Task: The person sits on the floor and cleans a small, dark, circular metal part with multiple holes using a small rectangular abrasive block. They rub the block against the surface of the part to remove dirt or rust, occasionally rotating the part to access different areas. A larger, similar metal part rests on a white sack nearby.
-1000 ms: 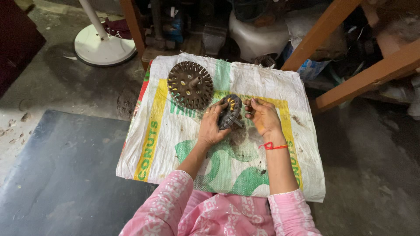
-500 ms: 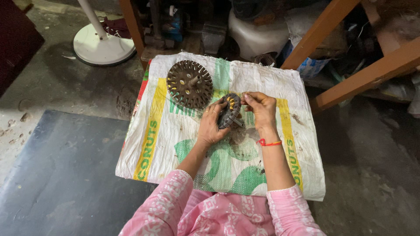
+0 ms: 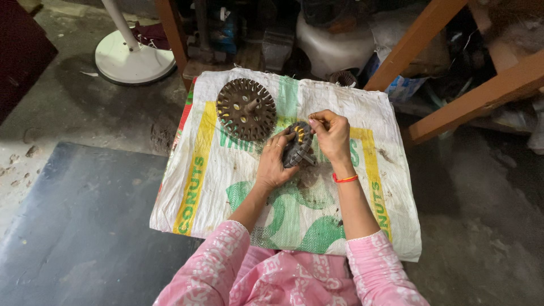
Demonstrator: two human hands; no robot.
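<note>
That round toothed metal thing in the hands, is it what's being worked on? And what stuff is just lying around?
Being worked on:
- dark toothed ring, held on edge by the left hand and the right hand
- woven sack under it

Just lying about:
- slotted metal disc with a centre shaft
- white round stand base
- wooden frame legs

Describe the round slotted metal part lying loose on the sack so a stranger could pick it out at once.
Start at the white woven sack spread on the floor. Near its far left corner lies a dark, rusty slotted disc with a short shaft sticking up from its centre. Unlike the smaller ring-shaped part beside it, no hand touches it.
</note>
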